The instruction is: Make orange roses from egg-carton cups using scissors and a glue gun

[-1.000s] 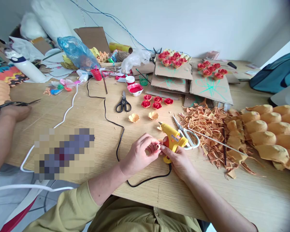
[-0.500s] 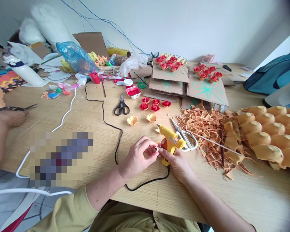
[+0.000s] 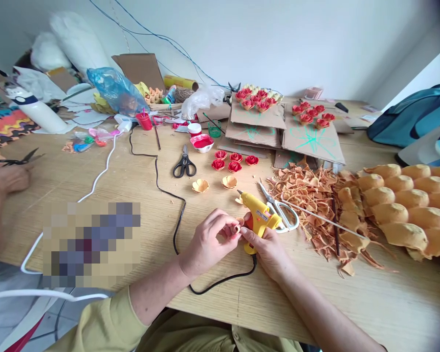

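Observation:
My left hand [image 3: 214,239] pinches a small curled piece of egg carton [image 3: 235,229] between thumb and fingers. My right hand [image 3: 269,247] is wrapped round a yellow hot glue gun [image 3: 258,210], its thumb close to the curled piece. The gun's nozzle points up and left, away from that piece. Beyond my hands sit two unpainted carton flower cups [image 3: 200,186]. Several red paper roses [image 3: 235,161] stand behind them. White-handled scissors [image 3: 284,212] lie just right of the gun, and black scissors [image 3: 184,165] lie farther left.
Carton scraps [image 3: 304,200] and egg trays [image 3: 407,205] fill the right side. Red flowers [image 3: 254,100] stand on stacked cardboard [image 3: 258,117] at the back, near a bowl of red paint [image 3: 202,143]. A black cord [image 3: 178,220] crosses the table. Another person's hand [image 3: 12,176] holds scissors at left.
My hands stay almost in place, with the curled piece and the glue gun still held. At left, the other person's hand has shifted left with its scissors. The view has tilted slightly.

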`<state>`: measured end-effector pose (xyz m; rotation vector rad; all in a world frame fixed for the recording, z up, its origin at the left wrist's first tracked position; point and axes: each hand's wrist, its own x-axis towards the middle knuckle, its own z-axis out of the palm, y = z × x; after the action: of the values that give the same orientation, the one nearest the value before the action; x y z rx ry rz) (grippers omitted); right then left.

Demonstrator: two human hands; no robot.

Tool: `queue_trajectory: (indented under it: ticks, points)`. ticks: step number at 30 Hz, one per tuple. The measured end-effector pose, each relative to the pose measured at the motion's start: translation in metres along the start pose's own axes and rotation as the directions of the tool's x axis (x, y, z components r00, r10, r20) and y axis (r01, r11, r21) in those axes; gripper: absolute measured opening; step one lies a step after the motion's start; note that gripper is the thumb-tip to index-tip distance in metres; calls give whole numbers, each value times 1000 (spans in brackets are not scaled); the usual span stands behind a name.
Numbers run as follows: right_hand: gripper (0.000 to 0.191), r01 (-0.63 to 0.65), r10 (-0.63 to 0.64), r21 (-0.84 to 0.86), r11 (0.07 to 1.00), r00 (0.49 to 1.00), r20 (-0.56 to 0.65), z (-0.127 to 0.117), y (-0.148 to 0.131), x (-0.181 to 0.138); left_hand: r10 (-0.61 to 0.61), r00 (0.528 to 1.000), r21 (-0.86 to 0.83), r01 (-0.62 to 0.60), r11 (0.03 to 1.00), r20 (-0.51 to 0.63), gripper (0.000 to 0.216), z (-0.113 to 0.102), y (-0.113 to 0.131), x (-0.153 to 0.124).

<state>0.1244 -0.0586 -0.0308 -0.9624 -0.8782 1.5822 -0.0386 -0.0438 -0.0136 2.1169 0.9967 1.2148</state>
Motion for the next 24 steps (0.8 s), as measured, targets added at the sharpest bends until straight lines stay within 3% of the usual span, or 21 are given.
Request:
queue_trajectory:
  ticks: [24]
  points:
    - [37, 30, -29, -27, 999, 1000, 9, 1, -1, 2, -4, 1000, 0, 4, 1000, 25, 15, 0, -2, 1]
